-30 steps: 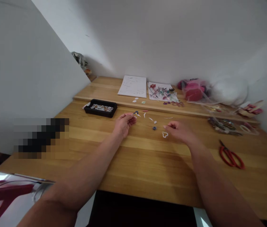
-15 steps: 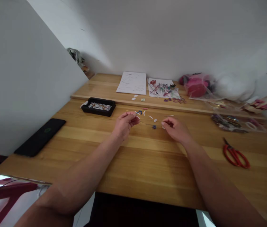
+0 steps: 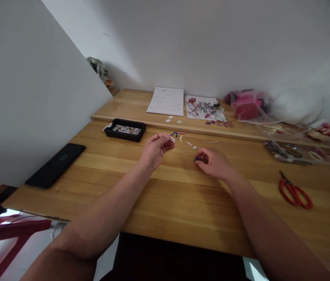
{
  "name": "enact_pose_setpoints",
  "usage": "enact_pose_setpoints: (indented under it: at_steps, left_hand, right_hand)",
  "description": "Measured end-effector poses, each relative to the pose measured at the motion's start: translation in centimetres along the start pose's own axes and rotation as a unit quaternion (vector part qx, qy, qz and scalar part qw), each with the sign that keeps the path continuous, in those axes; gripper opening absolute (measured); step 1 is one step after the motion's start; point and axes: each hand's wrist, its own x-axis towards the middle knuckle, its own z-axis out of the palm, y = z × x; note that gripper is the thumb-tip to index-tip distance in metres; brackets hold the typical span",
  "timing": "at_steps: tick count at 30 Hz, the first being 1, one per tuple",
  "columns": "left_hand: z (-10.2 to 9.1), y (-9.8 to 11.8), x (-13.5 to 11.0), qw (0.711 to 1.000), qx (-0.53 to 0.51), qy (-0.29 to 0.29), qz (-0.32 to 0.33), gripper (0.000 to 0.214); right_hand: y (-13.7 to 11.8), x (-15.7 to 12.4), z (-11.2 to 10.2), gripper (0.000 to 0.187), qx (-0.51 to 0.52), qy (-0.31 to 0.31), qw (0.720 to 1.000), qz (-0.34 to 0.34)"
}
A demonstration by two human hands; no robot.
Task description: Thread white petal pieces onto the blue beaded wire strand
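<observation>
My left hand (image 3: 158, 150) is closed in a pinch above the wooden table, with a small white petal-shaped piece (image 3: 173, 139) at its fingertips. Just beyond them shows a curved blue piece (image 3: 174, 134); whether the fingers touch it I cannot tell. My right hand (image 3: 213, 162) has its thumb and fingers closed on a small dark blue spool (image 3: 197, 159), partly hidden by the fingers. A faint thin strand runs from the spool toward the left hand. Small white leaf-shaped cutouts (image 3: 194, 148) and a red cutout (image 3: 182, 133) lie between and beyond the hands.
A black tray of beads (image 3: 125, 134) and a black phone (image 3: 56, 164) lie left. Red-handled scissors (image 3: 296, 194) and a clear box of trinkets (image 3: 288, 151) are right. A raised back ledge holds a white sheet (image 3: 166, 102), colourful flower pieces (image 3: 206, 109) and a pink bag (image 3: 246, 109).
My right hand has moved left and taken hold of the dark spool, which lay on the table before. My left hand keeps its pinch, nearly in place. The view has shifted slightly.
</observation>
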Motion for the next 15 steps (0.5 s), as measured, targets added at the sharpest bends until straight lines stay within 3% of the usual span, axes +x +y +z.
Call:
enact_pose_setpoints:
  at_steps: [8, 15]
  left_hand:
    - [0.22, 0.06, -0.24, 1.0, 0.004, -0.011, -0.004, 0.015]
    - [0.35, 0.41, -0.4, 1.0, -0.003, -0.024, -0.001, 0.015]
  right_hand:
    - [-0.7, -0.22, -0.06, 0.025, -0.009, -0.009, 1.0, -0.02]
    - [-0.96, 0.07, 0.56, 0.009, -0.016, -0.008, 0.999, -0.027]
